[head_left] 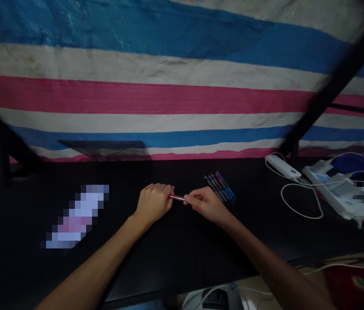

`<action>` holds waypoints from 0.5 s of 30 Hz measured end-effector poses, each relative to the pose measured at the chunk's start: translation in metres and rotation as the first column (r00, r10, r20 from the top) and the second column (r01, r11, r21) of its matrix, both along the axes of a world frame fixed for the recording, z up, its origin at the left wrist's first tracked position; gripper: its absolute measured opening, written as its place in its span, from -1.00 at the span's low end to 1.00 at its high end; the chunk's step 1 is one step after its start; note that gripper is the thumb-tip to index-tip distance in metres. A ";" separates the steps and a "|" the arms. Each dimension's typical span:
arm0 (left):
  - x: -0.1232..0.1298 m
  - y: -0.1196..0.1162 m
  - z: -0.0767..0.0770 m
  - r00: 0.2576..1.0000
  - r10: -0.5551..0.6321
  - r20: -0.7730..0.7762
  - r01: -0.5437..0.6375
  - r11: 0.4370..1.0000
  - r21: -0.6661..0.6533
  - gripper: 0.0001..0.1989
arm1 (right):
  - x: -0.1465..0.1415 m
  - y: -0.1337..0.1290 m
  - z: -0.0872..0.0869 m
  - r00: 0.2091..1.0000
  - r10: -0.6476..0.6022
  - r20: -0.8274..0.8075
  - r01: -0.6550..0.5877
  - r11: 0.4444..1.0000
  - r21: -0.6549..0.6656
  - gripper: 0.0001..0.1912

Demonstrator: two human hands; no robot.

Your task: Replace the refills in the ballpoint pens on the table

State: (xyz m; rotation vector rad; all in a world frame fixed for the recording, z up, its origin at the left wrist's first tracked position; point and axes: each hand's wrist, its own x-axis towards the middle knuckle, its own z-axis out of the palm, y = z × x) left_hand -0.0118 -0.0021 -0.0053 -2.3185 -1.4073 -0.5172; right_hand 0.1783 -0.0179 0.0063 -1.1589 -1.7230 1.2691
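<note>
A slim pen [177, 197], reddish at one end and silvery toward the other, spans the gap between my hands above the black table [182, 258]. My left hand [155, 200] is closed in a fist around its left end. With thumb and fingertips, my right hand [205, 204] pinches the right end. Both of the pen's ends are hidden by fingers. Just beyond my right hand, several pens [219, 186] lie side by side at a slant, some dark or grey, one with red, and a blue one at the right.
A blurred-out bright rectangle [78, 215] lies at the left. On the right are a white power bank [283, 166], a white power strip [328, 189] and loose white cables [301, 217]. Dark slanted posts flank the striped tarp [169, 97] behind the table.
</note>
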 end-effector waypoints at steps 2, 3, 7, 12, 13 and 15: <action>0.001 0.001 -0.001 1.000 -0.019 -0.008 0.020 0.997 0.074 -0.68 | 0.002 0.002 -0.001 0.984 0.064 -0.165 -0.108 0.956 -0.273 -0.64; 0.002 0.001 -0.001 1.000 -0.025 -0.012 0.027 0.994 0.105 -0.69 | 0.003 0.003 -0.002 0.966 0.075 -0.247 -0.164 0.917 -0.364 -0.64; 0.003 0.000 0.001 0.998 -0.060 -0.035 0.066 0.978 0.198 -0.72 | 0.008 0.006 -0.004 0.888 0.054 -0.456 -0.309 0.805 -0.507 -0.66; 0.003 0.001 -0.004 0.993 -0.112 -0.026 0.114 0.961 0.254 -0.65 | 0.009 0.006 -0.005 0.859 0.055 -0.509 -0.376 0.742 -0.555 -0.68; 0.002 0.002 -0.006 0.994 -0.109 -0.016 0.109 0.960 0.257 -0.63 | 0.008 0.006 -0.005 0.870 0.056 -0.490 -0.358 0.756 -0.548 -0.68; 0.001 0.004 -0.011 0.996 -0.094 -0.003 0.092 0.963 0.254 -0.60 | 0.004 0.004 -0.006 0.900 0.046 -0.432 -0.283 0.817 -0.502 -0.67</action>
